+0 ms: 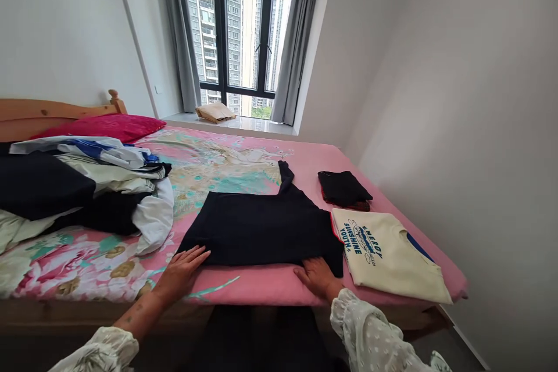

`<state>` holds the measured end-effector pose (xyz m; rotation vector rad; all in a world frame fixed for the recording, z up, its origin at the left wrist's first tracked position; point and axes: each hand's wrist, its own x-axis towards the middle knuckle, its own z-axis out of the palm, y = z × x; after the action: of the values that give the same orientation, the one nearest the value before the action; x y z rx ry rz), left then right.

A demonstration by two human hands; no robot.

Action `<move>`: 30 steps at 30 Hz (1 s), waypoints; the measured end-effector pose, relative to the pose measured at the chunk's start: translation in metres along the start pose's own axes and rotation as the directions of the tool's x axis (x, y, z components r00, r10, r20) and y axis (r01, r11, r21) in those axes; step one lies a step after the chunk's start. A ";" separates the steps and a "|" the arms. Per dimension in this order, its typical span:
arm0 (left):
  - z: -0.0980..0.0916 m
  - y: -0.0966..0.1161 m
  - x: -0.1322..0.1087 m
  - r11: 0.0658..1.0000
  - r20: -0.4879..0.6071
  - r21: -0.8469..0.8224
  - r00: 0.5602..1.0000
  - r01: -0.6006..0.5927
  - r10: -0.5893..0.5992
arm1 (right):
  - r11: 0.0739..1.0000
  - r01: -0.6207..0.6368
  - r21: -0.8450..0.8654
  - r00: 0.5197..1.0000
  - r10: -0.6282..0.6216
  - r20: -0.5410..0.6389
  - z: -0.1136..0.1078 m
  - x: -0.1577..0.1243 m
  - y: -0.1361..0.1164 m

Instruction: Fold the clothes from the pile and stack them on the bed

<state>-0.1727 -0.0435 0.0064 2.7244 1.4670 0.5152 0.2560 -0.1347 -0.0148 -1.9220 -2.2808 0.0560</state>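
A black garment [261,224] lies spread flat on the pink floral bed sheet [244,154], one strap or sleeve reaching toward the window. My left hand [183,270] rests flat with fingers stretched out at the garment's near left corner. My right hand [317,276] presses on the near right corner, its fingertips tucked at or under the black cloth. To the right lies a folded cream T-shirt [387,258] with blue print. Behind that sits a small folded black item [343,188].
A heap of unfolded clothes [82,186] in black, white and blue fills the left side of the bed. A red pillow [108,126] leans by the wooden headboard [52,110]. A folded beige cloth [215,111] lies on the window sill. A white wall runs close along the right.
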 end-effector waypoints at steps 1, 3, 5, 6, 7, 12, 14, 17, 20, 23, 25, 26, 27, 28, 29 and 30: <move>0.001 0.004 -0.002 0.998 -0.032 -0.015 0.997 0.063 -0.064 | 1.000 -0.005 -0.003 1.000 0.005 0.002 0.001 0.000 0.000; -0.004 0.010 0.003 0.967 -0.046 -0.067 0.967 0.247 -0.250 | 1.000 -0.012 -0.008 1.000 0.012 0.009 0.003 0.000 0.000; -0.010 0.011 0.013 0.893 -0.010 -0.105 0.897 0.438 -0.441 | 1.000 -0.013 -0.011 1.000 0.013 0.018 0.004 0.000 0.000; -0.013 0.011 0.020 0.853 0.015 -0.109 0.859 0.511 -0.512 | 1.000 -0.012 -0.013 1.000 0.012 0.021 0.005 0.000 0.001; -0.015 0.009 0.026 0.819 0.038 -0.108 0.826 0.563 -0.562 | 1.000 -0.009 -0.014 1.000 0.010 0.023 0.005 0.001 0.001; -0.014 -0.001 0.052 0.774 0.134 -0.150 0.788 0.615 -0.600 | 1.000 -0.011 -0.021 1.000 0.011 0.017 0.006 0.000 0.002; -0.014 -0.001 0.060 0.783 0.138 -0.192 0.807 0.591 -0.575 | 1.000 -0.015 -0.024 1.000 0.015 0.013 0.006 0.000 0.002; -0.015 0.000 0.070 0.790 0.098 -0.258 0.829 0.556 -0.551 | 1.000 -0.015 -0.026 1.000 0.016 0.009 0.005 -0.001 0.003; -0.011 -0.002 0.070 0.782 0.075 -0.280 0.825 0.557 -0.560 | 1.000 -0.012 -0.024 1.000 0.012 0.007 0.004 0.001 0.003; -0.002 -0.006 0.061 0.767 0.094 -0.274 0.810 0.580 -0.579 | 1.000 -0.017 -0.019 1.000 0.018 0.010 0.003 0.002 0.004; 0.004 -0.008 0.055 0.758 0.091 -0.275 0.801 0.592 -0.592 | 1.000 -0.019 -0.013 1.000 0.019 0.007 0.004 0.002 0.004; 0.006 -0.009 0.053 0.755 0.084 -0.278 0.797 0.595 -0.598 | 1.000 -0.019 -0.011 1.000 0.020 0.005 0.004 0.002 0.004; 0.007 -0.010 0.052 0.752 0.073 -0.281 0.795 0.596 -0.603 | 1.000 -0.021 -0.009 1.000 0.021 0.003 0.004 0.002 0.004; 0.008 -0.010 0.053 0.750 0.061 -0.284 0.792 0.598 -0.608 | 1.000 -0.025 -0.008 1.000 0.025 0.001 0.005 0.002 0.004; 0.008 -0.011 0.054 0.747 0.048 -0.287 0.788 0.599 -0.614 | 0.999 -0.033 -0.007 0.999 0.033 -0.002 0.005 0.002 0.003; 0.008 -0.011 0.055 0.746 0.035 -0.289 0.785 0.600 -0.618 | 0.999 -0.045 -0.007 0.999 0.045 -0.006 0.005 0.002 0.003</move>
<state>-0.1514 0.0092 0.0125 1.8589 1.9832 0.7034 0.2574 -0.1317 -0.0197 -1.9747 -2.2370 0.0483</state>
